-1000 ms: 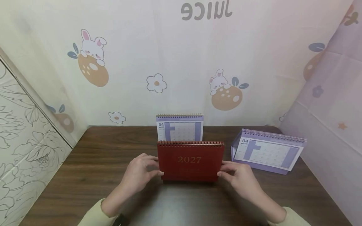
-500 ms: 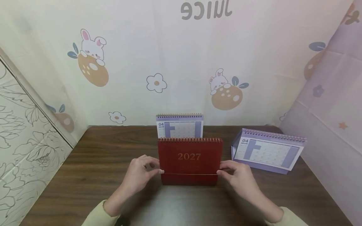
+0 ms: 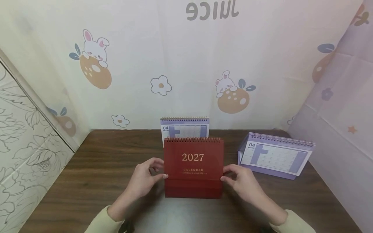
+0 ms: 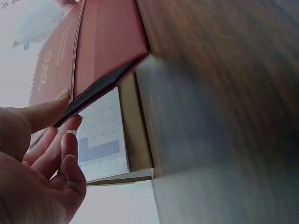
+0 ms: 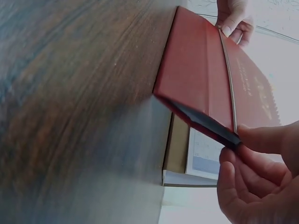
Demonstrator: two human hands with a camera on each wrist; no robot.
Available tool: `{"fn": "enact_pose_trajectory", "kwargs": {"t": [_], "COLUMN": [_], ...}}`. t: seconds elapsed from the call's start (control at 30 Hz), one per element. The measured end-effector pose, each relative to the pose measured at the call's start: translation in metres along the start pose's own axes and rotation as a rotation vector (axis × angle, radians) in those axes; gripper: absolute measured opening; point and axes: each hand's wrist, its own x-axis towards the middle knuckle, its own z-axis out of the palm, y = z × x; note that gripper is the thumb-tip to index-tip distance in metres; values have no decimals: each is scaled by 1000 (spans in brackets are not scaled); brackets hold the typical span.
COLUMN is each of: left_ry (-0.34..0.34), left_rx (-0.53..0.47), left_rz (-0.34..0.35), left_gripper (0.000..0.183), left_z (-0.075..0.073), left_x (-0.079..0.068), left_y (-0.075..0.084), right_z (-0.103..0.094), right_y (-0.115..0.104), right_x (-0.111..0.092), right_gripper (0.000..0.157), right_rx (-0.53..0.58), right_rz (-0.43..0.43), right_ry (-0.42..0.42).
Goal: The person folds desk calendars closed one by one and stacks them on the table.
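A red desk calendar [image 3: 193, 165] marked 2027, wire-bound along its top, stands upright at the middle of the table and leans back a little. My left hand [image 3: 147, 179] pinches its left side edge, thumb on the front cover and fingers behind. On the opposite edge my right hand [image 3: 243, 181] pinches it the same way. In the left wrist view a dark gap shows between the front and back boards of the red calendar [image 4: 112, 44]. Its lower edge is close to the tabletop in the right wrist view. Behind it stands a purple-and-white calendar [image 3: 189, 129], its lower part hidden.
Another purple desk calendar [image 3: 275, 157] stands angled at the right, open to a page marked 04. The brown wooden table [image 3: 96, 161] reaches back to a printed curtain [image 3: 189, 64]. A panel with line-drawn flowers [image 3: 26, 155] borders the left side.
The red calendar has tilted: its top edge has gone back and its lower edge has come forward, so the cover shows more fully. Both hands keep their hold, the right slightly further in.
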Motion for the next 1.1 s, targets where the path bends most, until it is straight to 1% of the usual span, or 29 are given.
{"fn": "enact_pose_trajectory", "kwargs": {"t": [0.07,0.13,0.2,0.3,0.43,0.53,0.6,0.7,0.77,0.97,1.1], "left_ry": [-29,-67,-112,-181,-265,-322,-353,-385,-395,-396,-411], "left_rx": [-18,-22,-16,-29,-43,-6,21,41,46,77,98], "left_rz": [-42,-78,-100,-90,-37,-12,-11,-29,-38,10,24], "left_gripper": [41,45,48,53,56,54,52,51,51,41,34], "left_z": [1,2,3,2,2,2,3,4,4,4,3], "left_x": [0,1,2,3,2,3,3,3,3,3,3], "left_y": [-1,-2,-3,-7,-11,-12,-13,-13,-14,-16,-15], "right_z": [0,0,0,0,2,4,5,7,8,11,12], "right_y": [1,2,5,10,16,17,17,17,16,15,15], "right_x": [0,1,1,3,5,6,6,6,6,7,8], "right_gripper": [19,17,14,12,11,12,13,13,13,11,9], "right_rx": [0,7,10,27,55,73,87,105,92,-22,-53], "right_rz": [41,54,57,46,57,60,58,54,52,24,10], "right_ry": [-40,-82,-126,-204,-307,-361,-388,-414,-415,-389,-389]}}
